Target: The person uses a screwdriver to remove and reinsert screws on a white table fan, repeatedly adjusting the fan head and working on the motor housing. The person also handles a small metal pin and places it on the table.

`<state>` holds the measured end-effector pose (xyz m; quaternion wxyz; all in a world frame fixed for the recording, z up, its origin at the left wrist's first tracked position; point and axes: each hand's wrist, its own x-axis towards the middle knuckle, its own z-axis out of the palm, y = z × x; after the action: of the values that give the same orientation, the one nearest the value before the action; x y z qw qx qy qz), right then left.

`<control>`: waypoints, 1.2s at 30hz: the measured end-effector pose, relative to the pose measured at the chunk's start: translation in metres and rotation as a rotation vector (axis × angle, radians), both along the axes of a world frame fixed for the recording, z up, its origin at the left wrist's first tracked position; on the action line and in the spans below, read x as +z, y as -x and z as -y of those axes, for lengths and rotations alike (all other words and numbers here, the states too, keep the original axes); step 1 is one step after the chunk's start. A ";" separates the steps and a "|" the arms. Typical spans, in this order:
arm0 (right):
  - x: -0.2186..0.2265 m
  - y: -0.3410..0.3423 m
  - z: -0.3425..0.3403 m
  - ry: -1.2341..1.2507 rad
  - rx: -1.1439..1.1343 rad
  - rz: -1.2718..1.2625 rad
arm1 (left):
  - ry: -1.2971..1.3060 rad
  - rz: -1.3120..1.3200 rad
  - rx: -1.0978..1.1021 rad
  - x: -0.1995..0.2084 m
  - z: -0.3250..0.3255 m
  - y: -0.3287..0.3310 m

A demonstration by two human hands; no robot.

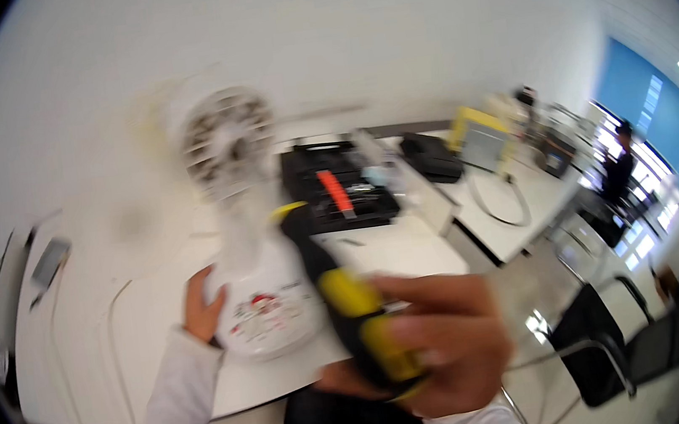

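A small white desk fan [234, 225] stands on the white table, its round head [229, 141] up and its broad base carrying a red cartoon print. At the left edge of that base lies my left hand [202, 303], thumb spread from the fingers, steadying or touching the rim. My right hand [448, 338] is raised close to the camera, right of the fan. Its fingers wrap round a black-and-yellow handheld tool [350, 295], blurred by motion. The tool's upper end leans toward the fan's neck and overlaps the base in view; whether they touch I cannot tell.
Behind the fan sits an open black tool case [336, 185] with an orange-red strip inside. Thin cables and a grey device [50, 261] lie on the left. A second table [517, 207] holds a black pouch and a yellow-framed item. Chairs [589, 342] and another person [620, 165] are right.
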<state>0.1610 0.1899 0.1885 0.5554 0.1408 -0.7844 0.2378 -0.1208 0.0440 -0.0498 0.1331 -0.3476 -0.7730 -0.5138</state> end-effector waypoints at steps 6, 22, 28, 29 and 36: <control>0.004 -0.013 0.001 -0.063 -0.155 -0.028 | 0.017 -0.002 0.041 0.018 -0.008 -0.015; 0.001 -0.016 0.010 -0.250 -0.526 0.023 | -0.004 0.040 0.045 0.021 -0.007 -0.017; 0.003 -0.002 0.004 -0.095 -0.191 -0.046 | 0.022 0.048 0.056 0.025 -0.003 -0.018; 0.003 -0.003 0.004 -0.076 -0.178 -0.041 | 0.021 0.047 0.052 0.025 -0.004 -0.019; -0.005 0.002 0.000 -0.179 -0.285 -0.127 | 0.007 0.050 0.054 0.022 -0.007 -0.017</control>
<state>0.1590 0.1899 0.1834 0.6173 0.0917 -0.7777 0.0764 -0.1033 0.0505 -0.0278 0.1265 -0.3141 -0.7869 -0.5159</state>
